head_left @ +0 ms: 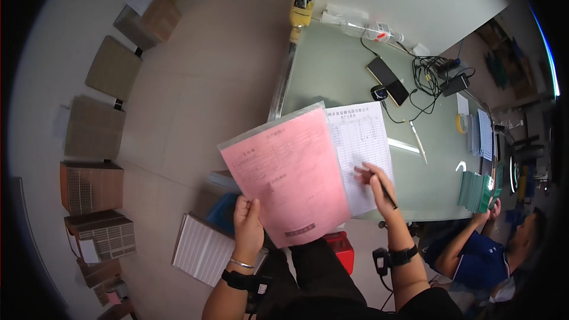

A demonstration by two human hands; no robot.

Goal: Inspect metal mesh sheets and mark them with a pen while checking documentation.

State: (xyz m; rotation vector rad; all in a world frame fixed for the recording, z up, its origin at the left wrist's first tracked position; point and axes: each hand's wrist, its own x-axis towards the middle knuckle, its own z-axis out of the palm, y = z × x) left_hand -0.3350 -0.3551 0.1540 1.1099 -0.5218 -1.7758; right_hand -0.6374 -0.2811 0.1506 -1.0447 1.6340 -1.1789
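My left hand (pixel 248 223) holds up a pink form in a clear plastic sleeve (pixel 287 172) by its lower left corner, tilted over the near left corner of the glass-topped table (pixel 332 65). My right hand (pixel 376 181) grips a dark pen (pixel 386 188) with its tip on a white printed sheet (pixel 361 154) lying on the table, partly tucked under the pink form. Both wrists wear dark bands.
A phone (pixel 388 80), cables (pixel 430 74), a lying plastic bottle (pixel 364 29), a yellow pen cup (pixel 301 9), tape roll (pixel 461 123) and green cards (pixel 474 189) sit on the table. A person in blue (pixel 480 255) sits at right. Boxes and trays (pixel 95 186) line the floor at left.
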